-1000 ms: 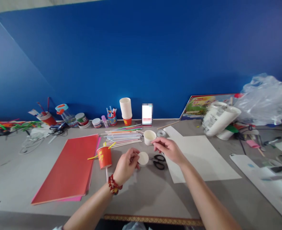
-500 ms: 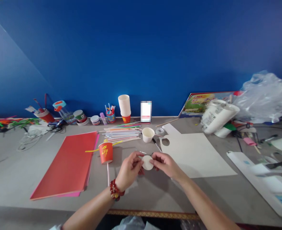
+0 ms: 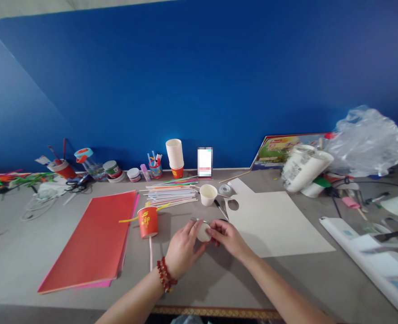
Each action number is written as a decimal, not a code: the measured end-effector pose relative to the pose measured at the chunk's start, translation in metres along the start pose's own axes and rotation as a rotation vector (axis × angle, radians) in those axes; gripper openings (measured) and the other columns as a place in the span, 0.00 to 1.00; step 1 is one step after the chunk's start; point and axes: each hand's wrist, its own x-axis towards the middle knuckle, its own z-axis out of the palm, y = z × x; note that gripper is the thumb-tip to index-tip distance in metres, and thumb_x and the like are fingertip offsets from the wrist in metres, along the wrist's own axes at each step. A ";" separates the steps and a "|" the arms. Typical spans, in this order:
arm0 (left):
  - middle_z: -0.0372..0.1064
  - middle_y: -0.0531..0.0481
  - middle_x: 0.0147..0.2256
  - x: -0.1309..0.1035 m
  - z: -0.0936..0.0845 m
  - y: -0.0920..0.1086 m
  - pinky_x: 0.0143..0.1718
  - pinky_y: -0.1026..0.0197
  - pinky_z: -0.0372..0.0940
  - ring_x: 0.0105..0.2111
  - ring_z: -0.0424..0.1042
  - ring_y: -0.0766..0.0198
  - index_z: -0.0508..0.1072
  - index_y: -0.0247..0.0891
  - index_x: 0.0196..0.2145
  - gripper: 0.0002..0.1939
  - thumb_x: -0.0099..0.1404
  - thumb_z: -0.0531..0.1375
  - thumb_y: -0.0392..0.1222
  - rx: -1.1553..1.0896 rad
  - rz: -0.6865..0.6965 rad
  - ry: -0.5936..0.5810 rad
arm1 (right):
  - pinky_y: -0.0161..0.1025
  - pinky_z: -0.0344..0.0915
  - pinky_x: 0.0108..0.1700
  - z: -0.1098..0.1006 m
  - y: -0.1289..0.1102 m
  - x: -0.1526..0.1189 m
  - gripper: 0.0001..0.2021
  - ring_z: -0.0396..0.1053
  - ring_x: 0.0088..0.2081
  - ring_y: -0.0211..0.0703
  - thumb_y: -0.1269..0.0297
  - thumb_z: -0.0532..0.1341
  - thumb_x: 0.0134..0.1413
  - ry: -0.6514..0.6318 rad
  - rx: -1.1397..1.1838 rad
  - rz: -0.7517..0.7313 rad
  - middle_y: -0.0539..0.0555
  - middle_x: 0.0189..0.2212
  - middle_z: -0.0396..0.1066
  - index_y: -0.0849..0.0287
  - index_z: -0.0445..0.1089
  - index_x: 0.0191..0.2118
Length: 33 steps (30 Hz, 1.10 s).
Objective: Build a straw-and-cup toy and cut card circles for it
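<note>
A small white paper disc (image 3: 203,233) is between my two hands above the grey table. My right hand (image 3: 228,238) pinches its right edge with thumb and fingers. My left hand (image 3: 184,246), with a red bead bracelet at the wrist, curls around the disc's left side, fingers at the upper edge and thumb below. Left of my hands stands a red paper cup (image 3: 148,222) with yellow strips out to both sides and a pale pink stick below it. A white paper cup (image 3: 208,195) stands just beyond my hands. The white sheet (image 3: 280,225) at right has a round hole near its corner.
Red paper sheets (image 3: 91,238) lie at left. Behind are straws (image 3: 170,194), stacked cups (image 3: 174,155), a tape roll (image 3: 224,189) and a black pen (image 3: 221,209). A power strip (image 3: 361,261) and a plastic bag (image 3: 368,141) occupy the right side.
The disc has tilted and shifted slightly left. My left thumb has moved off its face to below it, while my right hand keeps its pinch. The view has tipped up slightly.
</note>
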 end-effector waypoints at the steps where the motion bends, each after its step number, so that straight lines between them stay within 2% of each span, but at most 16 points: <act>1: 0.69 0.36 0.54 0.000 0.001 0.000 0.47 0.49 0.71 0.49 0.73 0.49 0.58 0.37 0.62 0.28 0.67 0.57 0.44 -0.008 -0.007 -0.006 | 0.36 0.63 0.24 -0.003 -0.002 -0.001 0.24 0.64 0.20 0.38 0.38 0.59 0.54 0.002 -0.035 -0.011 0.47 0.19 0.67 0.56 0.63 0.26; 4: 0.71 0.37 0.50 0.000 0.002 0.002 0.45 0.51 0.71 0.45 0.74 0.50 0.61 0.36 0.60 0.28 0.65 0.58 0.47 -0.017 -0.058 -0.021 | 0.38 0.65 0.27 -0.027 -0.017 0.007 0.20 0.68 0.24 0.42 0.41 0.59 0.56 0.059 -0.179 -0.060 0.50 0.22 0.71 0.55 0.69 0.29; 6: 0.72 0.39 0.48 0.001 0.002 0.007 0.44 0.50 0.70 0.43 0.74 0.50 0.64 0.37 0.57 0.26 0.63 0.60 0.47 0.005 -0.087 -0.071 | 0.40 0.67 0.36 -0.053 -0.028 0.026 0.18 0.71 0.31 0.46 0.44 0.59 0.57 0.183 -0.289 -0.098 0.52 0.27 0.73 0.54 0.70 0.33; 9: 0.73 0.42 0.46 0.000 0.003 0.016 0.45 0.48 0.68 0.44 0.72 0.48 0.69 0.39 0.51 0.23 0.60 0.63 0.48 0.057 -0.072 -0.158 | 0.45 0.66 0.44 -0.093 -0.035 0.077 0.15 0.71 0.40 0.50 0.47 0.58 0.60 0.370 -0.452 -0.095 0.55 0.37 0.75 0.53 0.70 0.40; 12: 0.73 0.43 0.45 -0.002 0.008 0.021 0.49 0.48 0.65 0.46 0.70 0.48 0.71 0.40 0.48 0.22 0.57 0.65 0.49 0.066 -0.045 -0.191 | 0.47 0.68 0.46 -0.115 -0.026 0.136 0.14 0.70 0.44 0.51 0.54 0.65 0.56 0.421 -0.593 -0.022 0.57 0.43 0.74 0.56 0.70 0.44; 15: 0.72 0.44 0.47 -0.003 0.014 0.020 0.50 0.48 0.64 0.46 0.69 0.49 0.71 0.41 0.50 0.25 0.56 0.66 0.49 0.053 -0.061 -0.182 | 0.49 0.70 0.47 -0.116 -0.009 0.181 0.15 0.71 0.46 0.48 0.59 0.61 0.63 0.362 -0.676 0.043 0.57 0.49 0.70 0.60 0.68 0.51; 19: 0.72 0.44 0.47 -0.003 0.018 0.015 0.50 0.49 0.63 0.46 0.69 0.49 0.70 0.42 0.52 0.26 0.56 0.66 0.48 0.028 -0.086 -0.156 | 0.50 0.71 0.47 -0.112 0.009 0.210 0.16 0.71 0.47 0.48 0.60 0.60 0.64 0.316 -0.733 0.109 0.58 0.51 0.69 0.60 0.67 0.54; 25: 0.72 0.44 0.47 -0.003 0.018 0.014 0.49 0.48 0.63 0.45 0.69 0.49 0.70 0.41 0.52 0.25 0.57 0.66 0.48 0.006 -0.098 -0.162 | 0.50 0.71 0.48 -0.114 0.019 0.225 0.16 0.71 0.47 0.48 0.60 0.60 0.64 0.341 -0.818 0.157 0.58 0.52 0.69 0.60 0.67 0.54; 33: 0.72 0.44 0.47 -0.002 0.016 0.014 0.49 0.49 0.63 0.46 0.69 0.49 0.70 0.41 0.52 0.25 0.57 0.66 0.47 -0.013 -0.114 -0.159 | 0.50 0.71 0.48 -0.113 0.024 0.227 0.16 0.71 0.47 0.48 0.60 0.60 0.64 0.350 -0.866 0.127 0.58 0.52 0.69 0.60 0.67 0.54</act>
